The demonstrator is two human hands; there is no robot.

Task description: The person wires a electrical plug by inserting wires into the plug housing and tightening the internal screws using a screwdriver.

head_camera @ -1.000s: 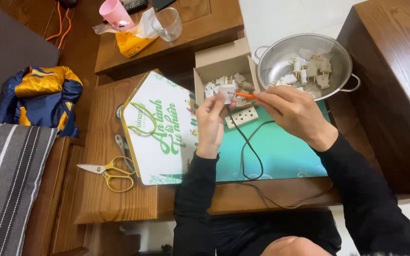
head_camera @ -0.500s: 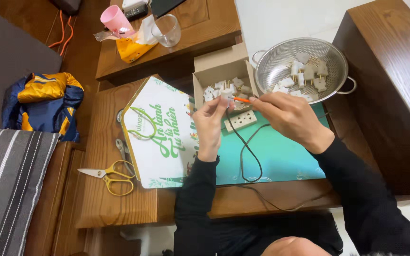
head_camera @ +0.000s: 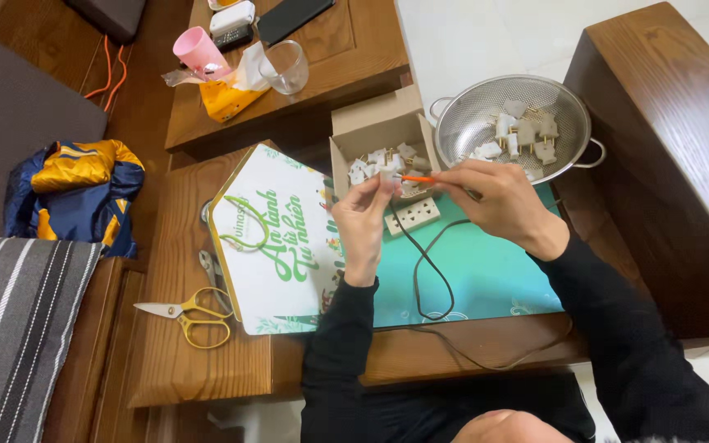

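- While the left hand [head_camera: 364, 215] pinches a small white plug part [head_camera: 389, 175] between thumb and fingertips, the right hand [head_camera: 498, 201] grips a thin orange-handled tool [head_camera: 417, 179], seemingly a small screwdriver, with its tip set against that part.
- Both hands are closed on what they hold, and the part sits just above the near edge of the cardboard box [head_camera: 375, 127], over the white power strip [head_camera: 412, 216].
- Judging by the pose, the step in hand is working the tool on the plug part, fastening or loosening something too small to make out.
- That work calls for a steady left pinch and the tool tip kept seated squarely, since the part is small and could slip.
- Inside the open cardboard box lies a heap of similar white plug pieces.
- Inside the metal colander [head_camera: 461, 123], beside the box, lie more white plug pieces with brass-coloured pins.
- On the wooden table [head_camera: 182, 373] rest yellow-handled scissors [head_camera: 186, 316] and a green-and-white printed box [head_camera: 276, 238], well apart from the hands.
- From the power strip a black cord [head_camera: 428, 271] loops across the teal mat [head_camera: 494, 275].
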